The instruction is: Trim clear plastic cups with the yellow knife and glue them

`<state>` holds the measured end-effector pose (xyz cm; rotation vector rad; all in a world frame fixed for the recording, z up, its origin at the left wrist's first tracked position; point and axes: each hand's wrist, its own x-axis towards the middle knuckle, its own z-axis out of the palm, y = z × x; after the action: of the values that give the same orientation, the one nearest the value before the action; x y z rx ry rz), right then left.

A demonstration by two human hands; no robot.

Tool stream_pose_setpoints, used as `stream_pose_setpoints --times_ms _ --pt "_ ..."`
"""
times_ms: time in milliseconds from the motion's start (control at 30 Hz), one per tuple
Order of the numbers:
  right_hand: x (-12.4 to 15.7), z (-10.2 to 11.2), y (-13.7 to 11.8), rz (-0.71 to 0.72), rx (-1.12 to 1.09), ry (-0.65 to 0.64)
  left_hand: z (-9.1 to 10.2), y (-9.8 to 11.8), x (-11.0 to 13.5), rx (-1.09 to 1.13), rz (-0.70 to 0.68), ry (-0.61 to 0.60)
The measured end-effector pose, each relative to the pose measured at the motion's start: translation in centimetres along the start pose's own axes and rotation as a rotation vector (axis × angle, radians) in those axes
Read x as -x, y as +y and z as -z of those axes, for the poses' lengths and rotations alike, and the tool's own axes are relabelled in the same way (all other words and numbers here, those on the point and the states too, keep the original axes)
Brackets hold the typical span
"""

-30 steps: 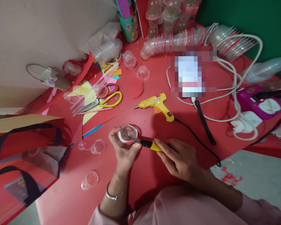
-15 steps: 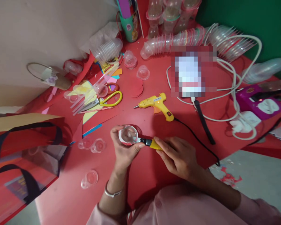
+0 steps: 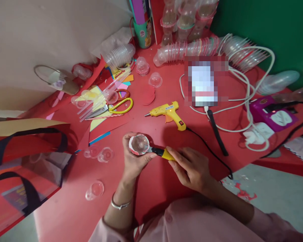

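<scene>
My left hand (image 3: 135, 161) is closed around a small clear plastic cup (image 3: 140, 144), its round mouth facing up and a white and red edge around it. In my right hand (image 3: 192, 166) is a craft knife (image 3: 166, 154) with a yellow and black handle. Its metal blade meets the right side of the cup's rim, close to my left thumb. Beyond my hands lies a yellow hot glue gun (image 3: 168, 112), nozzle to the left. Red paper circles (image 3: 148, 96) rest behind it.
Scissors (image 3: 121, 107) lie on coloured paper and straws at the left. Clear plastic cups (image 3: 106, 154) stand near my left arm, with stacked cups (image 3: 187, 48) at the back. A phone (image 3: 203, 80), cables and a purple power strip (image 3: 275, 112) sit right. A bag (image 3: 27, 161) is at left.
The view has shifted slightly. The blade has drawn a little towards the cup's right rim, while both hands keep their hold.
</scene>
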<state>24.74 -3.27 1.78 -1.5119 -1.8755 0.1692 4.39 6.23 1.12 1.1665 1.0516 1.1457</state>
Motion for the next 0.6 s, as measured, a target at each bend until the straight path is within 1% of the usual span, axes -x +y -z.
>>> stream_pose_setpoints --times_ms 200,300,467,600 --pt "-0.04 0.32 -0.11 0.013 -0.015 -0.030 0.12 0.51 -0.27 0.058 0.041 -0.089" --pt "-0.01 0.37 -0.12 0.023 -0.005 -0.025 0.14 0.61 -0.23 0.087 0.057 -0.126" --pt "0.23 0.36 0.08 0.020 -0.007 -0.018 -0.15 0.66 0.00 0.097 0.102 -0.111" --pt "0.29 0.49 0.16 0.018 -0.076 -0.038 -0.30 0.52 -0.27 0.158 0.086 -0.104"
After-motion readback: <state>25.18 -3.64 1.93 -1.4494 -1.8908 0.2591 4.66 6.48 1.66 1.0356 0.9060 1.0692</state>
